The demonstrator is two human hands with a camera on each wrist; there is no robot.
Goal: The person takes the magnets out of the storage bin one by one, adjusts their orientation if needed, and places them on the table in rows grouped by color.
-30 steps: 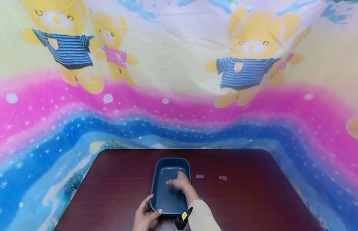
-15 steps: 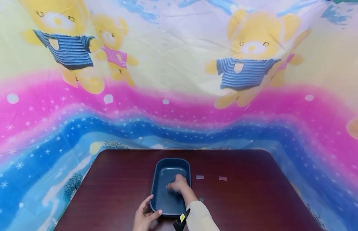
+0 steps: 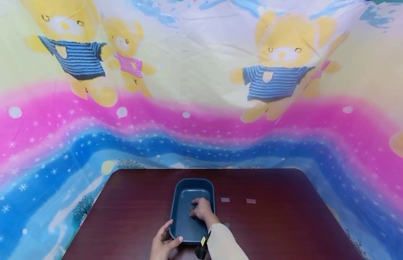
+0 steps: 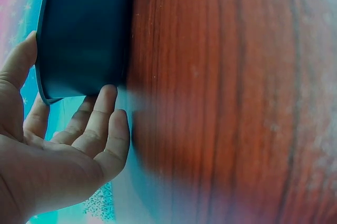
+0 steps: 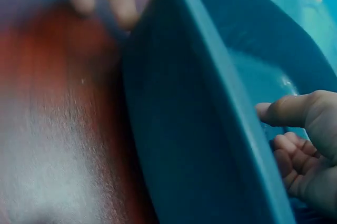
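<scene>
A dark blue-grey rectangular tray with rounded corners stands on the table. My left hand holds its near left corner. In the left wrist view the thumb is at the tray's rim and fingertips meet the outer wall. Inside the tray, toward its right side, is my right hand. Its thumb and index finger are spread apart in the head view. The right wrist view shows the other fingers curled behind the tray wall, with no object visible in them; the wall hides part of that hand.
Two small pale flat rectangular pieces lie on the dark red-brown table right of the tray. A small greyish round thing shows beside the right sleeve. A printed bear cloth hangs behind the table.
My right hand has shifted slightly toward me inside the tray, and its fingers have changed pose, with thumb and index now apart. The left hand and the tray have kept their places.
</scene>
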